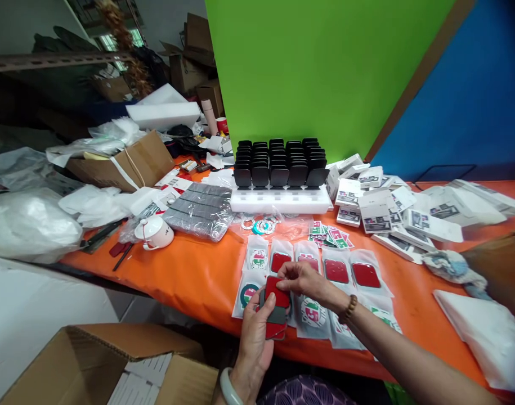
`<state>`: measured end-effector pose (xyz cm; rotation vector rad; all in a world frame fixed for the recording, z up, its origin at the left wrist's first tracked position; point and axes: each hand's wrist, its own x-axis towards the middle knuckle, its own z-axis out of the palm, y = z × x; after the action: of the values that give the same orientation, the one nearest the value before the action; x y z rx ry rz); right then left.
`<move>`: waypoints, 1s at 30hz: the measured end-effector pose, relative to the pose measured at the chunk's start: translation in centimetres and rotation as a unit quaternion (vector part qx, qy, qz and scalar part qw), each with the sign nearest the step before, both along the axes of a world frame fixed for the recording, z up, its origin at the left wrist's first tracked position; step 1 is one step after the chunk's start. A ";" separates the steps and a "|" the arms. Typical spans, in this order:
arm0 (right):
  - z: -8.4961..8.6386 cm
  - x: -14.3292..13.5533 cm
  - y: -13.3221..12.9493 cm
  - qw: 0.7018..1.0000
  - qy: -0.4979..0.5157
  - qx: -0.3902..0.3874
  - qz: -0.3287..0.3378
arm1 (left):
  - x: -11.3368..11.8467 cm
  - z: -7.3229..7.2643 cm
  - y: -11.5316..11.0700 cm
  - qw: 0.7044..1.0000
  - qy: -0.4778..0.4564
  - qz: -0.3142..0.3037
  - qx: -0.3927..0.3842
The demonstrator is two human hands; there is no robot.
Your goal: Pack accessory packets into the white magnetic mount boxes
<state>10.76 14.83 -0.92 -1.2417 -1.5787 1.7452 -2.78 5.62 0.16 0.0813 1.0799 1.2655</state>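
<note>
Above the table's front edge, my left hand point(255, 334) is closed around a small stack of red and grey rounded pads point(276, 329). My right hand point(303, 279) pinches the upper right edge of the top red pad point(274, 287), which touches the stack. Beneath and beyond my hands, frosted pouches lie in two rows. Several far-row pouches have a red pad point(336, 271) lying on them. A round red and green number print point(312, 311) shows through a near-row pouch, partly behind my right forearm.
Black upright plates point(280, 169) stand in a white foam block point(282, 200) at the back. White printed boxes point(375, 211) are piled right. Left are a grey wrapped bundle point(202, 208) and a white lidded cup point(155, 232). An open carton point(189, 378) stands below the table, lower left.
</note>
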 end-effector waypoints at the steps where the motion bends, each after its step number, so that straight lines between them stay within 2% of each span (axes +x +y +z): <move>1: -0.1 -0.3 0.4 1.000 0.000 -0.006 -0.022 | -0.1 0.0 -0.1 1.000 -0.003 0.000 -0.007; 4: -0.4 -1.4 2.5 0.997 -0.040 0.020 -0.059 | -0.5 0.2 -0.4 0.999 -0.030 0.021 -0.034; 9: -1.3 -4.2 5.2 0.987 -0.108 0.095 -0.066 | -1.3 1.0 -0.9 0.993 -0.094 0.045 -0.057; 15: -1.6 -5.9 5.4 0.959 -0.194 0.199 -0.059 | -2.1 0.6 -1.8 0.997 -0.039 0.039 -0.046; 18: -1.0 -5.5 4.4 0.944 -0.224 0.234 -0.066 | -2.4 0.3 -1.9 0.998 -0.035 0.041 -0.040; 20: 0.1 -4.9 3.0 0.940 -0.215 0.260 -0.048 | -2.5 0.4 -1.8 0.997 -0.051 0.044 -0.044; 24: 3.0 -3.1 -1.1 0.959 -0.109 0.250 0.077 | -2.8 1.2 -1.2 0.990 -0.127 0.051 -0.017; 26: 3.8 -2.2 -3.2 0.958 -0.093 0.239 0.130 | -2.8 1.8 -1.0 0.987 -0.155 0.048 0.000; 30: 3.4 -1.1 -5.8 0.947 -0.114 0.261 0.146 | -2.7 2.1 -1.4 0.987 -0.156 0.028 -0.007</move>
<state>9.61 9.01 2.51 -1.0035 -2.2697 1.2297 -5.50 4.20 2.25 -0.1546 0.8248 1.2711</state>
